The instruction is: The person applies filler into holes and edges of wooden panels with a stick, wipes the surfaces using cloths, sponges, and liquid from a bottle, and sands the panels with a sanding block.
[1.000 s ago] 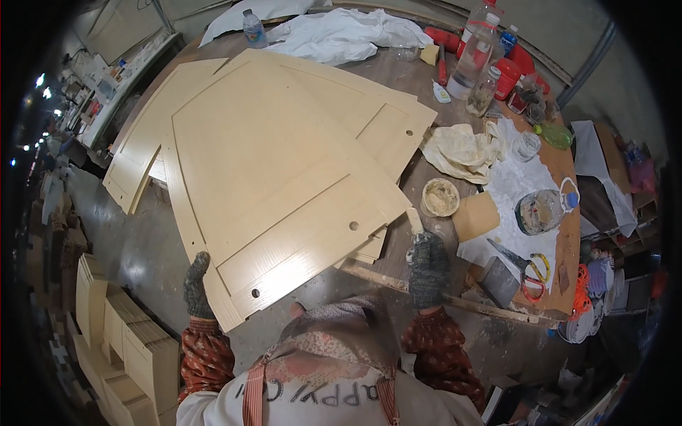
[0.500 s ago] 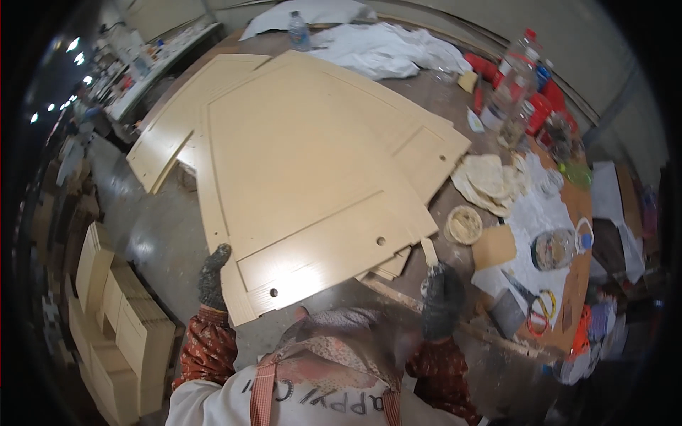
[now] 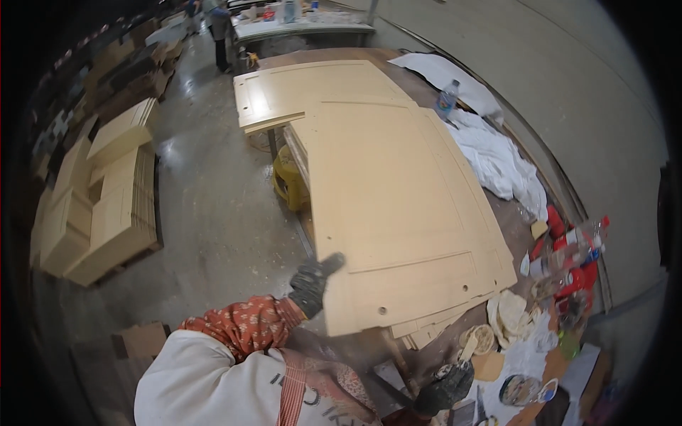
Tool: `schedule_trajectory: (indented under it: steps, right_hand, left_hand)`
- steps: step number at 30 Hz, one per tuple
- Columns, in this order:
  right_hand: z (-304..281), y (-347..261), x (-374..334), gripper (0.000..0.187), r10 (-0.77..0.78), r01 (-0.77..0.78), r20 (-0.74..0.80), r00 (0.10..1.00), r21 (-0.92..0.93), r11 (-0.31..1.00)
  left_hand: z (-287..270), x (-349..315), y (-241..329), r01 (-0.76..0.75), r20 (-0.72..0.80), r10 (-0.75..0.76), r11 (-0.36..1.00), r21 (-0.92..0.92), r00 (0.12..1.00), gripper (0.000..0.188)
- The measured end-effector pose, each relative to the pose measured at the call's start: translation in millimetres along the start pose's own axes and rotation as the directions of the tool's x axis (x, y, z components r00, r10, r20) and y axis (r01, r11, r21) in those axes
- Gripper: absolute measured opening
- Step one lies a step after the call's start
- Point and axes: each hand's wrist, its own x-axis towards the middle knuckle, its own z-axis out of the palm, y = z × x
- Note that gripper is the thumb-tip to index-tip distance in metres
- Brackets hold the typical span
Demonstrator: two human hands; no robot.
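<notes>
Cream panel (image 3: 398,184), the big one with grooves and round holes: where is it?

It lies on the bench (image 3: 508,227), overlapping other panels (image 3: 305,89), with its near corner sticking out past the ones underneath.

And the hands, what are they doing?

The left hand (image 3: 309,284) is closed around the panel's near left edge. Its thumb rests on the top face; the other fingers are mostly hidden. The right hand (image 3: 447,390) is curled around a pale stick (image 3: 467,348).

Is that stick in the tub?

Its end is at the tub (image 3: 484,338), but I can't tell whether they touch. A crumpled cloth (image 3: 510,316) lies just beside the tub.

Anything on the far side?

A plastic bottle (image 3: 447,98) stands beside a white sheet (image 3: 494,160). More panels (image 3: 114,206) are stacked on the floor (image 3: 213,206) to the left.
</notes>
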Motion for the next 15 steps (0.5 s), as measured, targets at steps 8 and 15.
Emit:
schedule_trajectory:
  steps: [8,15]
  right_hand:
    - [-25.8,-31.8,51.8,0.032,-0.024,0.023,-0.194,0.981,-0.007,1.000]
    - [-30.2,-110.4,61.1,0.049,0.085,-0.085,0.000,0.996,0.029,0.996]
  left_hand:
    - [19.1,10.4,44.1,-0.010,0.525,-0.346,0.828,0.561,0.777,0.052]
    - [-57.3,154.9,34.8,-0.493,0.574,0.232,0.795,0.354,0.786,0.035]
